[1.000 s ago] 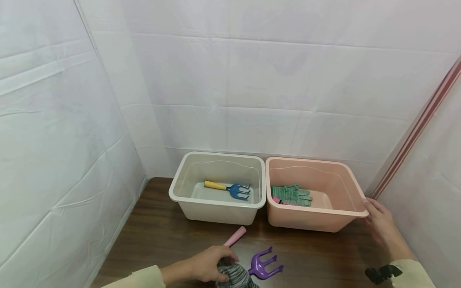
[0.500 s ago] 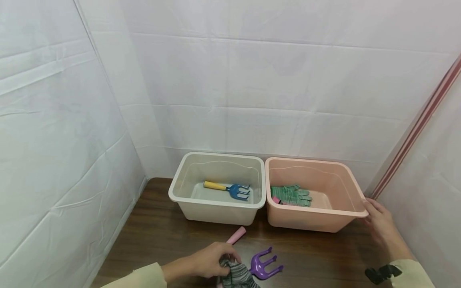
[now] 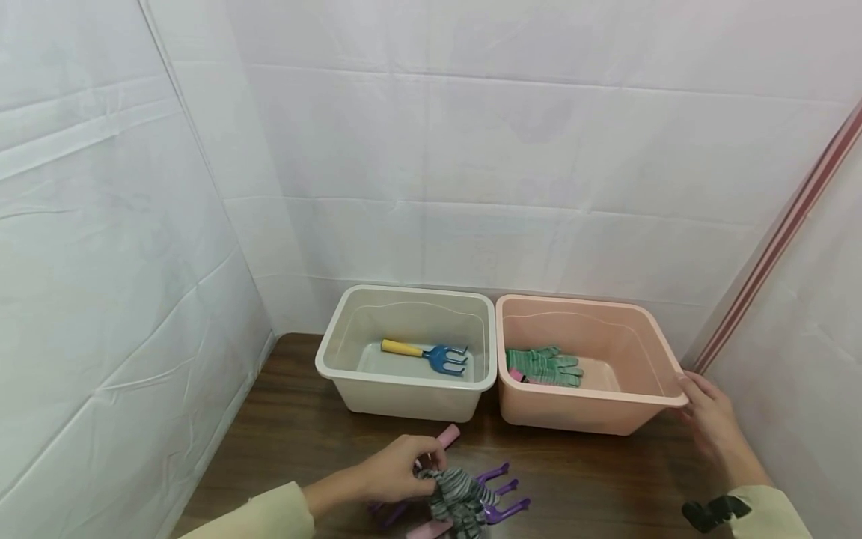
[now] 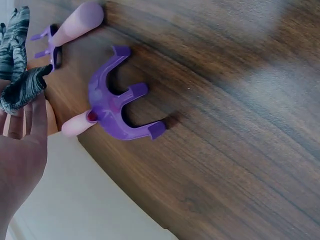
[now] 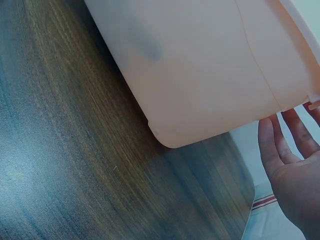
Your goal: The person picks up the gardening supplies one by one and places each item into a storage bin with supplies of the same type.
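My left hand (image 3: 400, 471) pinches the cuff of a grey-and-black striped knit glove (image 3: 461, 500), which dangles just over the table. Below it lie two hand rakes with pink handles: one purple rake head (image 4: 107, 107) points right, and the other rake's pink handle (image 4: 80, 22) slants past my fingers. The glove and hand partly cover both in the head view. At the far right, my right hand (image 3: 714, 419) grips the side rim of the pink bin (image 3: 572, 412). Its fingers (image 5: 270, 145) reach under the rim in the right wrist view.
A cream bin (image 3: 411, 398) stands left of the pink one, holding a blue hand rake (image 3: 444, 358) with a yellow handle. Inside the pink bin are a green striped glove (image 3: 545, 367) and a partly hidden pink item (image 3: 517, 375). White sheeting (image 3: 431, 150) encloses the table.
My left hand has lifted the striped glove and moved it slightly forward and right, uncovering more of the rakes beneath. My right hand has kept its place on the pink bin.
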{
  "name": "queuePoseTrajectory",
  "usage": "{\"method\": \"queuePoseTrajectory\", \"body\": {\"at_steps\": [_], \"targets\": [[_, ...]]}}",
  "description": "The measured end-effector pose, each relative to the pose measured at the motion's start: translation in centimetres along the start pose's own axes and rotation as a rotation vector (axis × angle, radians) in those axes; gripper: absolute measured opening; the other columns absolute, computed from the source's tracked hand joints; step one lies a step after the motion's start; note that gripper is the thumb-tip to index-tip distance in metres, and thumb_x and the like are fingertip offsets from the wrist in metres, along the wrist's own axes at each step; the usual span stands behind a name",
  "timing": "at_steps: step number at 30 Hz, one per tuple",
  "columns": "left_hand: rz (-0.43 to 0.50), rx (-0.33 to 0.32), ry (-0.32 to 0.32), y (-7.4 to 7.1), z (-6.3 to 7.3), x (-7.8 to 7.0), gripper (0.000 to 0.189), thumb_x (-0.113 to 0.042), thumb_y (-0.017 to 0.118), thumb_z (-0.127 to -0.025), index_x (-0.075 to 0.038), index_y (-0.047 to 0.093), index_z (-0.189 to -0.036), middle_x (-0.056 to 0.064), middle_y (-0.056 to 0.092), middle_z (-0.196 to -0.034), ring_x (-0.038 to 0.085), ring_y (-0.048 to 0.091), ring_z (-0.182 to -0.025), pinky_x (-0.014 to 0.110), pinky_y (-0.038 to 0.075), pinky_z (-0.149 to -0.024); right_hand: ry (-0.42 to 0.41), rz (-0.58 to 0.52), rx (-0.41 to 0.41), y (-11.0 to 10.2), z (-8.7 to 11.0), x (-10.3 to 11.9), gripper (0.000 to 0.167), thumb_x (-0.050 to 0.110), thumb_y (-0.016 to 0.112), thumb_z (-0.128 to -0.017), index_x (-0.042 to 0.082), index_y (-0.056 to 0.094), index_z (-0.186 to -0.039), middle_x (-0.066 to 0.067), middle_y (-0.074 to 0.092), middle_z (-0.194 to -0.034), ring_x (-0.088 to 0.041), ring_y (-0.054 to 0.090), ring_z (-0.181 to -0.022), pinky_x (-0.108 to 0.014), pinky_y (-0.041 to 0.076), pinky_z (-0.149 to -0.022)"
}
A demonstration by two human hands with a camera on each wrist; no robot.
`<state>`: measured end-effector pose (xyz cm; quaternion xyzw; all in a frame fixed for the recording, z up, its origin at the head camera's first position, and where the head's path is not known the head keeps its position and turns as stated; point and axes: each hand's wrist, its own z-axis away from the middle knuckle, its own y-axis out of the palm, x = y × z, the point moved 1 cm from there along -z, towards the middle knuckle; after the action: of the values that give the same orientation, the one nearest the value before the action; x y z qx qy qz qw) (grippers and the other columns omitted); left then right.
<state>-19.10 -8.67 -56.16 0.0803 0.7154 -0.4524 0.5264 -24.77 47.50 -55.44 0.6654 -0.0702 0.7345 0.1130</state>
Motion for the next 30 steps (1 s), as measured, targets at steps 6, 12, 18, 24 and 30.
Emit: {"method": "queuePoseTrajectory", "body": {"at_steps": [6, 12, 18, 24, 30], "targets": [[0.030, -0.018, -0.051, -0.5, -0.3, -0.5, 0.024, -0.004, 0.076, -0.087, -0.021, 0.069, -0.102, -0.014, 0.069, -0.102, 0.008, 0.066, -0.096, 0.025, 0.057, -0.082, 0.001, 0.004, 0.003, 0.0, 0.0, 0.0, 0.022, 0.038, 0.066, -0.107, 0.023, 0.066, -0.123, 0.022, 0.070, -0.101, 0.002, 0.068, -0.093, -0.021, 0.058, -0.075], [0.042, -0.037, -0.061, -0.8, -0.5, -0.9, 0.024, -0.004, 0.076, -0.089, -0.022, 0.070, -0.102, -0.013, 0.069, -0.102, 0.013, 0.067, -0.097, 0.027, 0.058, -0.082, -0.007, 0.005, 0.002, 0.1, 0.2, 0.1, 0.022, 0.039, 0.065, -0.107, 0.024, 0.067, -0.122, 0.022, 0.070, -0.100, 0.002, 0.068, -0.093, -0.021, 0.058, -0.076], [0.013, -0.057, -0.061, -1.2, -0.8, -1.0, 0.025, -0.002, 0.077, -0.088, -0.023, 0.070, -0.100, -0.013, 0.068, -0.101, 0.008, 0.066, -0.094, 0.025, 0.058, -0.078, -0.010, -0.007, 0.009, 0.0, 0.1, 0.0, 0.020, 0.037, 0.065, -0.107, 0.024, 0.069, -0.120, 0.020, 0.072, -0.100, 0.001, 0.069, -0.093, -0.022, 0.059, -0.074], [-0.037, -0.073, -0.074, -2.0, -1.5, -1.6, 0.026, -0.005, 0.078, -0.087, -0.025, 0.070, -0.100, -0.014, 0.066, -0.097, 0.003, 0.061, -0.084, 0.022, 0.055, -0.074, -0.002, -0.005, 0.005, 0.0, 0.2, 0.0, 0.017, 0.037, 0.066, -0.107, 0.025, 0.070, -0.118, 0.021, 0.072, -0.099, 0.001, 0.069, -0.091, -0.022, 0.059, -0.074], [-0.030, -0.116, -0.052, -2.8, -2.3, -2.4, 0.024, -0.002, 0.077, -0.089, -0.020, 0.071, -0.102, -0.011, 0.072, -0.105, 0.004, 0.061, -0.086, 0.023, 0.055, -0.075, -0.009, -0.027, 0.012, 0.0, 0.1, 0.2, 0.012, 0.035, 0.066, -0.107, 0.027, 0.071, -0.114, 0.019, 0.073, -0.100, 0.000, 0.070, -0.092, -0.023, 0.060, -0.077]]}}
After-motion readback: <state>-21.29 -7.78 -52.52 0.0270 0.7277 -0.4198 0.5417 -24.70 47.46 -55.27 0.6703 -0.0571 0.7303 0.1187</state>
